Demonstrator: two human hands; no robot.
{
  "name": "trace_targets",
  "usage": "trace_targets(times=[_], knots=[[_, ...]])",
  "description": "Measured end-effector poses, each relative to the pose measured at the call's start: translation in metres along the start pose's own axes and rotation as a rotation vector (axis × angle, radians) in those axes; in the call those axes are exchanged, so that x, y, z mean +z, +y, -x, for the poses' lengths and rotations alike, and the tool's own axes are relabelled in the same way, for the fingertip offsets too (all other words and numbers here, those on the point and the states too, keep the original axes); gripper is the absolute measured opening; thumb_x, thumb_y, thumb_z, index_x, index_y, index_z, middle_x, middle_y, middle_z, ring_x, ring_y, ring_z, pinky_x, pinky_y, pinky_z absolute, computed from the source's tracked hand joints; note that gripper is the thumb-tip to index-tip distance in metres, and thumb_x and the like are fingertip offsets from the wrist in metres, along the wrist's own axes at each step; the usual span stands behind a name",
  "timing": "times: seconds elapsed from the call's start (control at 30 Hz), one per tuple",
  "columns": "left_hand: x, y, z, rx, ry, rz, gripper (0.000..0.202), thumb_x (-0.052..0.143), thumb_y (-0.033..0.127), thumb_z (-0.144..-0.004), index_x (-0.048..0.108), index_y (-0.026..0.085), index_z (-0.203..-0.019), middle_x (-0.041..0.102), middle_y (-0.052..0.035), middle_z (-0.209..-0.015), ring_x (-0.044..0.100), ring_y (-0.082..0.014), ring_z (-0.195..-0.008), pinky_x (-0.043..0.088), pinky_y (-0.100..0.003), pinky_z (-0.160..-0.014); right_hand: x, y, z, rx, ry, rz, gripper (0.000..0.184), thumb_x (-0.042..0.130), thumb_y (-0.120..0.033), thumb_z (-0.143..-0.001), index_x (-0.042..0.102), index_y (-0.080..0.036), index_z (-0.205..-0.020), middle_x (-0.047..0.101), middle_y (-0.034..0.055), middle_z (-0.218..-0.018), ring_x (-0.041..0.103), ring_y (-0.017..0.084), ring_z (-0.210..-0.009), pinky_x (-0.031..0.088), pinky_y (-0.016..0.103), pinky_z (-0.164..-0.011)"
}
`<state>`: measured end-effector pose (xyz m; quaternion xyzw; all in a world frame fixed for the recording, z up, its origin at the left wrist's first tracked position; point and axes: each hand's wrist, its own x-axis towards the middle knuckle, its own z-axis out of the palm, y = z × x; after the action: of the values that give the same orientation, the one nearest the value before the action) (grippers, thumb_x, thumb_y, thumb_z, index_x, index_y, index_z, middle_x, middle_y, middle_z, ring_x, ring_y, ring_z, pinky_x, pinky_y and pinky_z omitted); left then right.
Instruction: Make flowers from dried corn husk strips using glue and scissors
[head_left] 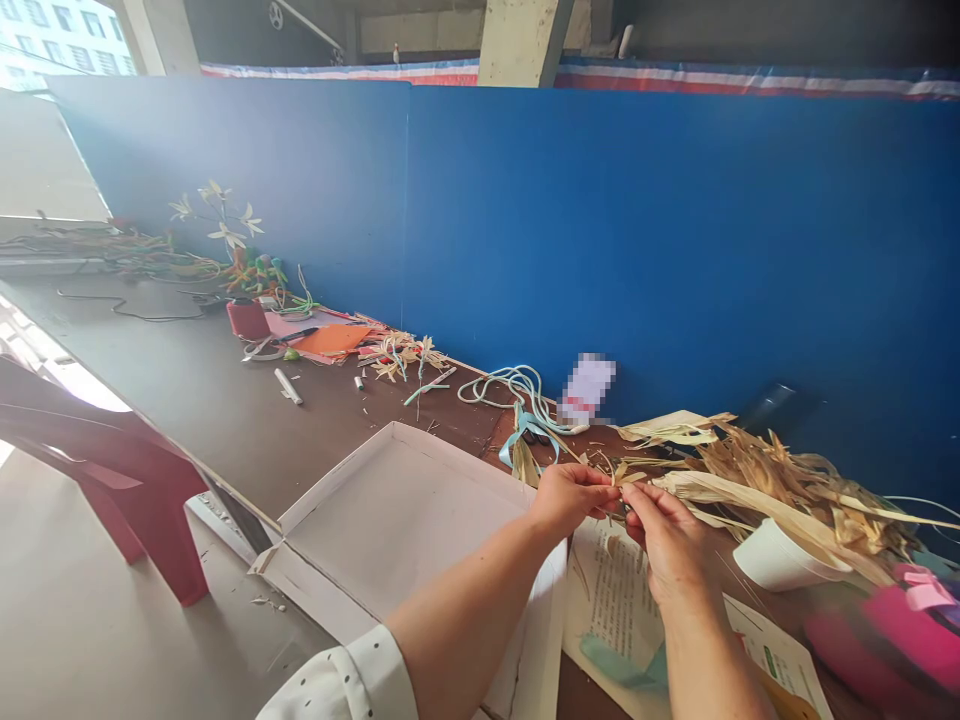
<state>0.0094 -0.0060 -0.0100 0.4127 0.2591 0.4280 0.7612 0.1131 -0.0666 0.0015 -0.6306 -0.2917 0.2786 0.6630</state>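
My left hand (571,500) and my right hand (669,535) meet fingertip to fingertip, both pinched closed. Whatever lies between the fingers is too small and hidden to name; a thin pale strand shows by the fingertips. Just beyond them are dried corn husks (787,470), heaped to the right against the blue board. Under my hands lies a printed sheet (611,590) with bits of husk on it. A light blue ribbon (534,425) is close to the left hand, beside a looped pale cord (499,383).
A shallow white box lid (405,510) lies left of my hands. On the right stand a white cup (787,555) and a blurred pink object (892,625). A blue board (637,240) backs the table. Farther left are orange paper (334,340), husk flowers (401,352) and a red chair (150,490).
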Motion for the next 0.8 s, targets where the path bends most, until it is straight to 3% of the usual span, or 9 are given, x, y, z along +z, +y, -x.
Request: trace_targets(times=[0.27,0.43,0.8], knots=[[0.002,0.000,0.001,-0.004,-0.003,0.003,0.027,0.084,0.023,-0.053,0.068,0.010,-0.069,0.062,-0.0009,-0.059,0.061,-0.0103,-0.056,0.046,-0.020,-0.051,0.000,0.006,-0.001,-0.049,0.044,-0.008,0.036,0.081,-0.042,-0.056,0.069,-0.018,-0.080,0.056,-0.0025,-0.056,0.043,0.009,-0.051,0.035,0.021,-0.045],[0.004,0.003,0.004,-0.010,0.015,0.011,0.025,0.084,0.021,-0.053,0.068,0.009,-0.069,0.062,-0.0010,-0.058,0.060,-0.0100,-0.056,0.045,-0.020,-0.051,0.004,0.002,0.002,-0.002,0.048,-0.069,0.033,0.081,-0.038,-0.054,0.068,-0.018,-0.077,0.055,-0.0032,-0.055,0.040,0.008,-0.049,0.032,0.020,-0.044],[0.006,0.011,0.009,-0.038,0.007,-0.005,0.037,0.088,0.030,-0.045,0.068,0.009,-0.069,0.063,-0.0015,-0.060,0.061,-0.0106,-0.057,0.046,-0.021,-0.053,0.005,-0.002,0.004,0.027,0.063,-0.100,0.034,0.081,-0.036,-0.051,0.067,-0.018,-0.075,0.050,-0.0056,-0.050,0.035,0.007,-0.045,0.029,0.019,-0.039]])
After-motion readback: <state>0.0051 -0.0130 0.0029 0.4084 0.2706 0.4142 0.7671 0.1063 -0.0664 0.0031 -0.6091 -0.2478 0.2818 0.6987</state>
